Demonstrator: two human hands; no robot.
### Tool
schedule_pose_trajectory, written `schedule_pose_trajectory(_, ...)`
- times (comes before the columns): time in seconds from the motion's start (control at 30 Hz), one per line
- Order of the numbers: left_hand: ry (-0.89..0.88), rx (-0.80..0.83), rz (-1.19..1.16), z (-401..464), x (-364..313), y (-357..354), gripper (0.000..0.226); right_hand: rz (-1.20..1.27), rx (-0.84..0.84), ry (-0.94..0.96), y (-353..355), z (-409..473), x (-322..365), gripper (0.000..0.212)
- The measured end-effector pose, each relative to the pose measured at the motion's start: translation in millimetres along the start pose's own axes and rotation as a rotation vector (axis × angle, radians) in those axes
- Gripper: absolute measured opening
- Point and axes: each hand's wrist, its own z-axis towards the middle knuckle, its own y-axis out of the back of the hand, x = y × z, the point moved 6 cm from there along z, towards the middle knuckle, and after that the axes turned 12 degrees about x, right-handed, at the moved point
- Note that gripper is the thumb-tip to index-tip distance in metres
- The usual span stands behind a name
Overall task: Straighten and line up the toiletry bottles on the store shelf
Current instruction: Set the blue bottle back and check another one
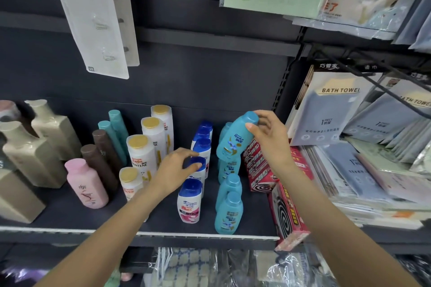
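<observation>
Head view: right hand (271, 140) pinches teal bottle (235, 137) by its cap, tilted above teal row. Left hand (177, 170) fingers grip blue-cap bottle (198, 165). Risk: cap-only hold slips, bottle drops, topples row.

Dark store shelf (70, 214) stocked with rows of toiletry bottles.

From left to right stand beige bottles (28, 156), a pink bottle (87, 184), brown tubes (100, 165), teal tubes (115, 133), white bottles with gold caps (142, 156), a row of white bottles with blue caps (189, 202), a row of teal bottles (228, 213), and red boxes (289, 214) at the right end.
</observation>
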Motion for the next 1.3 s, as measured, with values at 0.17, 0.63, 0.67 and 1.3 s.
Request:
schedule_pose_trajectory(0.17, -0.031, 0.118, 0.230, 0, 1, -13, 0.052, -0.205, 0.093, 0.009, -10, 1, -18, 0.026)
schedule_pose_trajectory(0.63, 0.000, 0.207, 0.263, 0, 4, -22, 0.061, -0.417, 0.407, -0.224, -43, -8, -76, 0.034)
schedule_pose_trajectory(0.67, 0.003, 0.207, 0.252, 0, 4, -22, 0.061, -0.436, 0.415, -0.231, -43, -7, -78, 0.034)
schedule_pose_trajectory(1.3, 0.003, 0.146, 0.167, -8, 6, -24, 0.056, -0.299, 0.347, -0.330, -34, -17, -80, 0.039)
